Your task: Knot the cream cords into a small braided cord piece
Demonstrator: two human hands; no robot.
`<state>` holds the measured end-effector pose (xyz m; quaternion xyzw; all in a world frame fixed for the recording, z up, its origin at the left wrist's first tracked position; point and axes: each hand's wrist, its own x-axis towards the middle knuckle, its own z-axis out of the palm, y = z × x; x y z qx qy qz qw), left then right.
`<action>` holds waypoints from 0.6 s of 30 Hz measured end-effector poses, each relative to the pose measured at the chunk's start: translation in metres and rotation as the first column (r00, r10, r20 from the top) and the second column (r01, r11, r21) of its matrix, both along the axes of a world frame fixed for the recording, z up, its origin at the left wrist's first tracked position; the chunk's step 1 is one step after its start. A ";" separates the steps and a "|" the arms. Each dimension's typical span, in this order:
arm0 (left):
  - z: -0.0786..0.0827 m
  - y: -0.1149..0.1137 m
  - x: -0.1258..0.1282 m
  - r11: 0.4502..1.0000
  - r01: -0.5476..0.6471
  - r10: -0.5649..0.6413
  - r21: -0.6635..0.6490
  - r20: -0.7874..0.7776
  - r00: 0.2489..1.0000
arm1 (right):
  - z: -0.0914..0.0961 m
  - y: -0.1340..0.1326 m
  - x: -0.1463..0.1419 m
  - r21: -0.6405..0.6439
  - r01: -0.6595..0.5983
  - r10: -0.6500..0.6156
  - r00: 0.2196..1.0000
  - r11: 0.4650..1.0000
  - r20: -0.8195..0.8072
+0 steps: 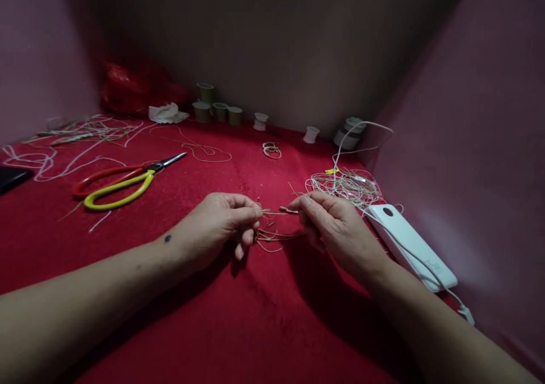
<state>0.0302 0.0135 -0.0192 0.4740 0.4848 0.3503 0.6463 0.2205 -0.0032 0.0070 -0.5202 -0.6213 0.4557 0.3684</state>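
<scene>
Two bare forearms (106, 293) reached over the red worktop (255, 333), bringing a pair of hands close together near its middle. The left hand (232, 219) had its grip pressed together, thumb against forefinger, pinching some thin cords (279, 214), while more strands trailed loosely just below its fingers. Those cords stretched across the short gap to the right hand (336, 219), whose grip was also pinched, with a small braid (289, 210) poking out at the fingertips; I couldn't tell how its lower fingers were set. Out past the left forearm lay the scissors (119, 188), one handle red and the other yellow, their blades angled away. Behind them sprawled some pale string (96, 129). Just beyond the right hand sat a tangle of thread (347, 185), and next to it a white device (413, 248) with a cable (466, 315) running across it. Farther back lay a few cord loops (271, 150), and along the back wall stood several spools (234, 115), near a crumpled tissue (167, 113) and a red bag (136, 86).
</scene>
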 end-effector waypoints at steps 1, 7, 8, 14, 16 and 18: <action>0.000 0.000 0.000 1.000 0.002 -0.002 0.001 -0.002 1.000 | 0.000 -0.001 0.001 0.054 -0.007 0.006 1.000 0.999 0.029; 0.000 -0.002 0.000 1.000 0.024 -0.024 -0.012 0.014 1.000 | -0.007 -0.003 0.001 0.417 -0.147 0.022 0.957 0.897 0.290; 0.000 -0.003 0.001 0.999 0.031 -0.031 -0.014 0.009 0.999 | -0.010 -0.003 0.000 0.475 -0.182 0.008 0.939 0.861 0.344; 0.006 -0.007 0.004 0.998 0.067 -0.067 -0.006 -0.076 0.995 | -0.021 -0.004 -0.003 0.483 -0.341 -0.004 0.814 0.806 0.581; 0.007 -0.009 0.005 0.997 0.072 -0.071 0.006 -0.109 0.992 | -0.021 -0.005 -0.002 0.438 -0.376 0.040 0.794 0.816 0.607; 0.007 -0.010 0.007 0.997 0.077 -0.073 0.023 -0.140 0.987 | -0.020 -0.004 -0.002 0.397 -0.394 0.074 0.781 0.829 0.620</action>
